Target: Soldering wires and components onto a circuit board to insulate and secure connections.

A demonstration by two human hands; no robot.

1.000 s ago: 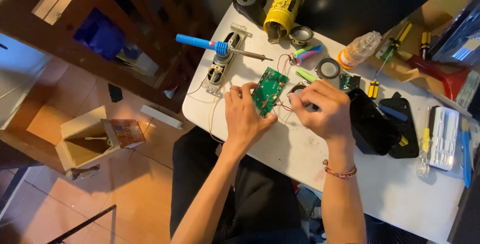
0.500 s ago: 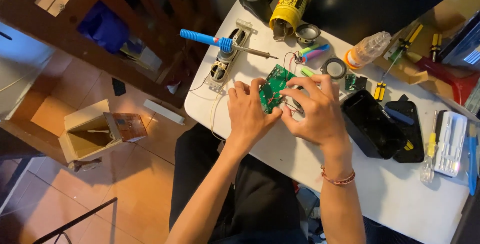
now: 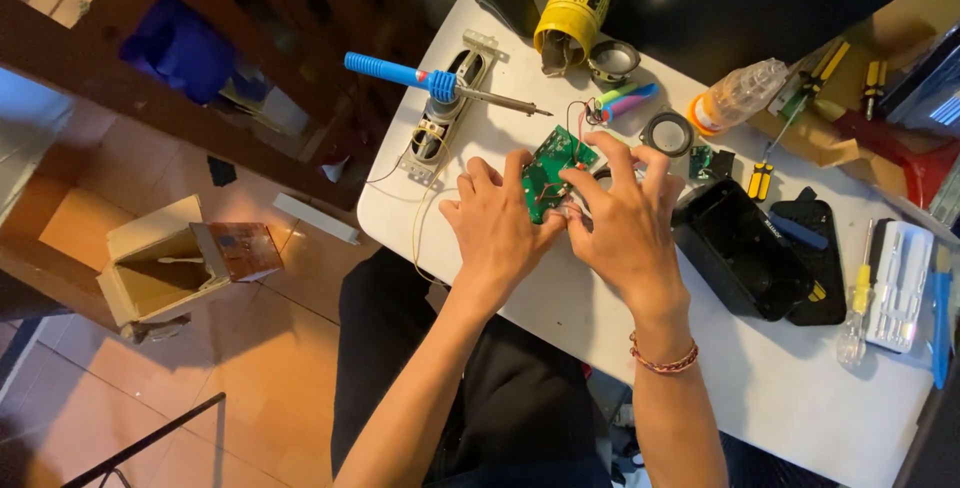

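Both hands have come closer together than a moment ago: the left hand (image 3: 495,228) grips the green circuit board (image 3: 553,170) at its lower edge, and the right hand (image 3: 622,223), fingers spread, now presses on the wires beside it. The board stays on the white table (image 3: 800,388), near the blue soldering iron (image 3: 430,78), so the work on it seems to continue.

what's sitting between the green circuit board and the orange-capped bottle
In the head view, a black ring lies between the green circuit board and the orange-capped bottle.
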